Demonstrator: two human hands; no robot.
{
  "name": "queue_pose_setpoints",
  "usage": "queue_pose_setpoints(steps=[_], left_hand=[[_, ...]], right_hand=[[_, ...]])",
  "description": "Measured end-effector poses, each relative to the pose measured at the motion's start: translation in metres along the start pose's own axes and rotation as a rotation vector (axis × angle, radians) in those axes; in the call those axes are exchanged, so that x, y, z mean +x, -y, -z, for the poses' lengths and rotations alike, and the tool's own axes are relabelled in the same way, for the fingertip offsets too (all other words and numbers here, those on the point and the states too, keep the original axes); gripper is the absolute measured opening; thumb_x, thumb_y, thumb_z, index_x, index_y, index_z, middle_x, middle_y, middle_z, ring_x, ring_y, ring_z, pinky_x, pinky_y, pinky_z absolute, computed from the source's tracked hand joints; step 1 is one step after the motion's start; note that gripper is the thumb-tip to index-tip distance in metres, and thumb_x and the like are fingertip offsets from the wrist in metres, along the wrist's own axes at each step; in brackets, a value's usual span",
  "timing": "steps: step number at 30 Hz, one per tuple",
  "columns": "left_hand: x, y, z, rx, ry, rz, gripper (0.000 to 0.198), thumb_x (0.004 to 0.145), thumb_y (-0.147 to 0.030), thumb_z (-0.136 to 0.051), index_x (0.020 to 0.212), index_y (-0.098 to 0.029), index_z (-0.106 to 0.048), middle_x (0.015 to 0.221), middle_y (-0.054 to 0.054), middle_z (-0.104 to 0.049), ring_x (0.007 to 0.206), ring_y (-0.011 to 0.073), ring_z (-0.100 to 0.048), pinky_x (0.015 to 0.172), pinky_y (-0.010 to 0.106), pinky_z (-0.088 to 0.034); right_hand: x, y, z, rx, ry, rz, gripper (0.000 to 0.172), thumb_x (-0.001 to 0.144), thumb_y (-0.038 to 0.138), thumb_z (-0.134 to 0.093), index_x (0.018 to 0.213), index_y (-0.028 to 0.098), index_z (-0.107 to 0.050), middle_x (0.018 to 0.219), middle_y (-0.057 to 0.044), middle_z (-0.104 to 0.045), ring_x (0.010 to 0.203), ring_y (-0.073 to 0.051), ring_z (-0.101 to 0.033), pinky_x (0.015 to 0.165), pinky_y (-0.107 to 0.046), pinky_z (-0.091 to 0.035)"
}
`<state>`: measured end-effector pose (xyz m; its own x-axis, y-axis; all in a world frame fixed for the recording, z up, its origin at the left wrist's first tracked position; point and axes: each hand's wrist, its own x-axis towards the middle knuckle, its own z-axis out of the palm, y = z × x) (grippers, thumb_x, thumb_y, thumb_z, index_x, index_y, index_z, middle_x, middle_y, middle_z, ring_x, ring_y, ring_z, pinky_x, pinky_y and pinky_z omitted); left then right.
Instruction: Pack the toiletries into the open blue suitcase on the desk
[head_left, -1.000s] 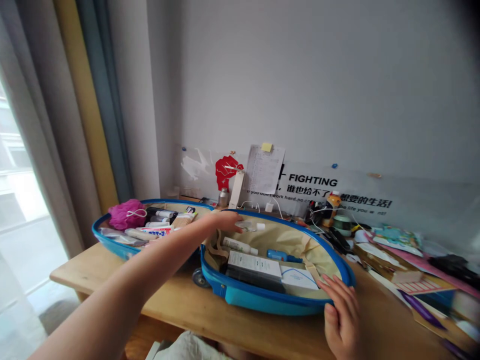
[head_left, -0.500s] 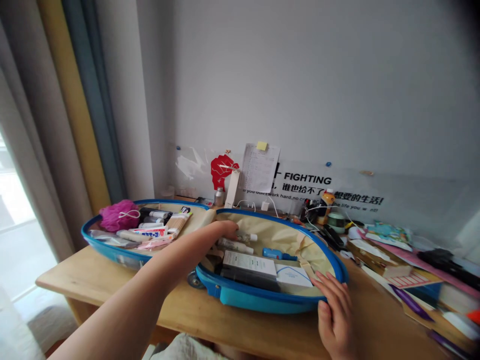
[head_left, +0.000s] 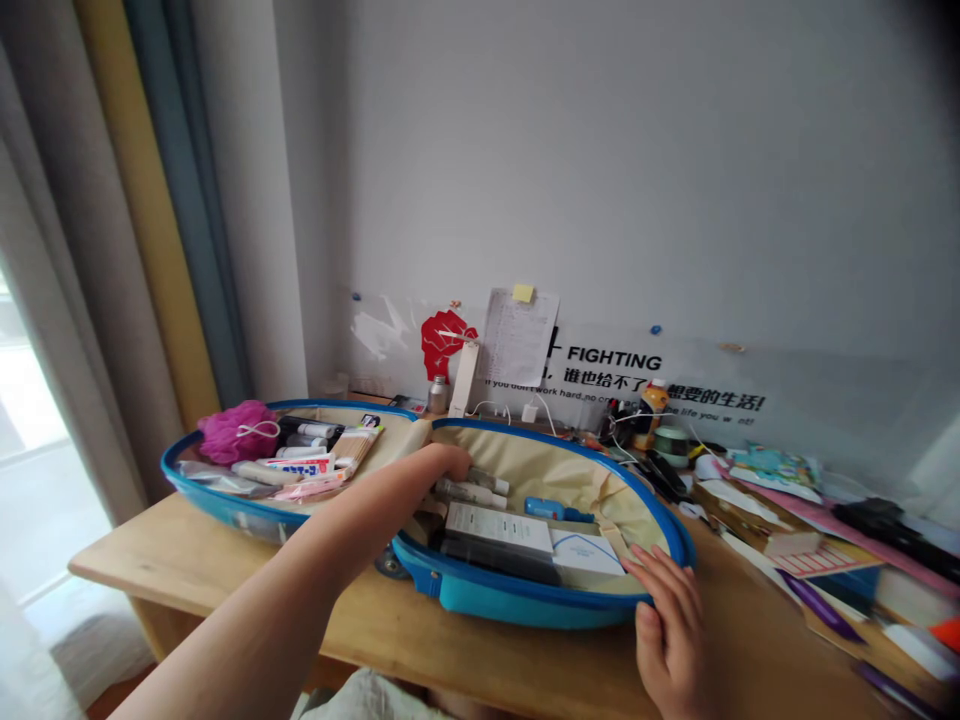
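A blue-rimmed suitcase lies opened flat, and my left hand [head_left: 454, 463] reaches into its right half [head_left: 517, 603]. Its fingers are closed at the near end of a small clear bottle [head_left: 487, 482] with a white cap, partly hidden by the hand. Just in front lies a whitish translucent bottle [head_left: 472, 494]. A blue bottle [head_left: 551, 508] rests further right, behind a white-and-black box [head_left: 499, 530] and a smaller white box [head_left: 585, 551]. My right hand [head_left: 667, 615] rests with fingers stretched over the suitcase's front right rim, near a beige strap.
The left suitcase half [head_left: 225, 510] holds a pink bath puff [head_left: 238, 432], cotton swabs [head_left: 356, 448], a toothpaste box [head_left: 300, 466] and several bottles. Clutter, including a purple pen-like item [head_left: 821, 605], covers the table's right side. A paper [head_left: 519, 335] hangs on the wall.
My left hand and the small clear bottle have shifted slightly left and down, bringing the bottle closer to the whitish one. My right hand stays on the rim.
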<state>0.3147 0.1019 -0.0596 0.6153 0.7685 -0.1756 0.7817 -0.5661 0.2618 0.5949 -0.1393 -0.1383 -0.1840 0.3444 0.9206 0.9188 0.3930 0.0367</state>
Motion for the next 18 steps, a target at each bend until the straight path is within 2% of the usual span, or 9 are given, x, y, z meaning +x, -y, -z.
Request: queue_pose_setpoints(steps=[2,5,8,11,12,14,18], left_hand=[[-0.005,-0.001,0.007,0.009,-0.010,0.016,0.029,0.065,-0.017,-0.069,0.092,-0.022,-0.076,0.096,0.010,-0.077,0.098,0.0298,-0.068,0.091,0.040,-0.052],[-0.020,0.007,0.032,-0.006,-0.083,0.022,0.032,0.078,-0.023,-0.060,0.107,-0.021,-0.073,0.116,0.009,-0.073,0.107,0.0256,-0.066,0.098,0.035,-0.048],[-0.048,0.036,0.066,-0.032,-0.205,0.043,0.040,0.089,-0.027,-0.047,0.124,-0.020,-0.065,0.128,0.007,-0.068,0.113,0.0215,-0.063,0.101,0.031,-0.045],[-0.087,0.080,0.092,-0.046,-0.344,0.134,0.043,0.090,-0.027,-0.041,0.126,-0.017,-0.062,0.125,0.007,-0.069,0.112,0.0202,-0.063,0.098,0.029,-0.046],[-0.101,0.095,0.096,-0.050,-0.407,0.200,0.042,0.089,-0.028,-0.042,0.123,-0.017,-0.064,0.122,0.006,-0.070,0.110,0.0193,-0.064,0.096,0.027,-0.047],[-0.132,0.123,0.098,-0.026,-0.433,0.294,0.040,0.086,-0.029,-0.044,0.116,-0.016,-0.066,0.115,0.006,-0.073,0.105,0.0191,-0.064,0.093,0.026,-0.047],[-0.186,0.161,0.083,0.031,-0.324,0.444,0.026,0.072,-0.027,-0.055,0.089,-0.016,-0.070,0.084,0.003,-0.075,0.085,0.0200,-0.065,0.082,0.027,-0.049]], right_hand=[[0.000,-0.001,0.000,-0.008,0.005,0.002,0.033,0.099,0.028,-0.032,0.117,0.021,-0.060,0.116,-0.011,-0.067,0.123,-0.027,-0.056,0.105,-0.047,-0.039],[0.000,-0.002,0.000,-0.017,-0.008,0.010,0.034,0.099,0.028,-0.033,0.117,0.021,-0.060,0.115,-0.010,-0.068,0.121,-0.026,-0.057,0.105,-0.047,-0.039],[0.000,-0.003,-0.002,-0.003,-0.020,0.011,0.033,0.099,0.029,-0.033,0.117,0.021,-0.060,0.115,-0.010,-0.068,0.120,-0.027,-0.057,0.105,-0.047,-0.039],[0.000,-0.002,-0.003,0.013,-0.030,0.012,0.032,0.099,0.029,-0.034,0.117,0.021,-0.060,0.115,-0.010,-0.068,0.119,-0.027,-0.057,0.104,-0.047,-0.039],[0.000,-0.002,-0.004,0.019,-0.036,0.010,0.032,0.099,0.029,-0.034,0.117,0.021,-0.060,0.114,-0.011,-0.068,0.119,-0.027,-0.058,0.104,-0.047,-0.039],[0.000,-0.002,-0.004,0.032,-0.051,0.003,0.033,0.099,0.030,-0.034,0.117,0.021,-0.060,0.113,-0.011,-0.068,0.117,-0.027,-0.059,0.105,-0.047,-0.038],[-0.002,-0.004,-0.005,0.043,-0.039,-0.006,0.033,0.099,0.031,-0.034,0.116,0.020,-0.061,0.113,-0.011,-0.067,0.119,-0.027,-0.058,0.106,-0.047,-0.037]])
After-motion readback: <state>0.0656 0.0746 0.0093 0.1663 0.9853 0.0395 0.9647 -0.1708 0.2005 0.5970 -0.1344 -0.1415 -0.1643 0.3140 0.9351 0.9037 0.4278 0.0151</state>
